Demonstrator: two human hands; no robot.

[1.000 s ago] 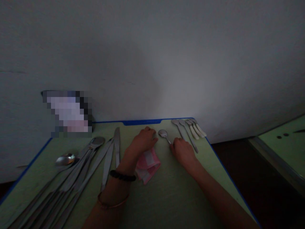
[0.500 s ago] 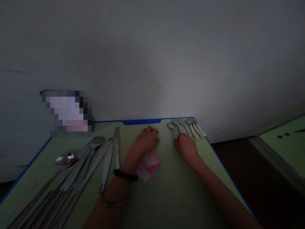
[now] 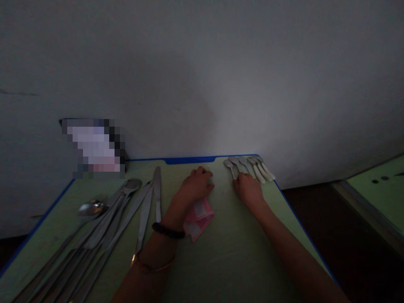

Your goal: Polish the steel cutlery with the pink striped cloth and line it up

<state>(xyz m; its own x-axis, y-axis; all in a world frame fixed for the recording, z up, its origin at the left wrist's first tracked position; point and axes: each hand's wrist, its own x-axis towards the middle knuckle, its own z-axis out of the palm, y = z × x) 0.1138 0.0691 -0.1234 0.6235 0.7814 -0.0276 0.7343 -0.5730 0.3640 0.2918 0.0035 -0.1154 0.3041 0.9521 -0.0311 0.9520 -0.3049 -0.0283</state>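
My right hand (image 3: 249, 189) is closed on the handle of a small metal spoon (image 3: 229, 163), whose bowl points toward the wall. That spoon lies at the left end of a row of small cutlery. Beside it are two more spoons (image 3: 243, 162) and several forks with pale handles (image 3: 261, 171). My left hand (image 3: 198, 183) rests on the table with its fingers bent and its thumb apart. Under its palm and wrist lies a folded pink and white cloth (image 3: 202, 216), partly hidden. Table knives (image 3: 158, 189) lie just left of my left forearm.
Large metal spoons (image 3: 91, 209) and other long cutlery lie in a loose pile on the left of the pale green table (image 3: 236, 261) with its blue edge. A blurred-out phone-like object (image 3: 94, 145) leans on the wall. Another table (image 3: 381, 198) stands at the right.
The whole view has shifted slightly, so everything sits a little further right. Both hands keep their places and grips on the table.
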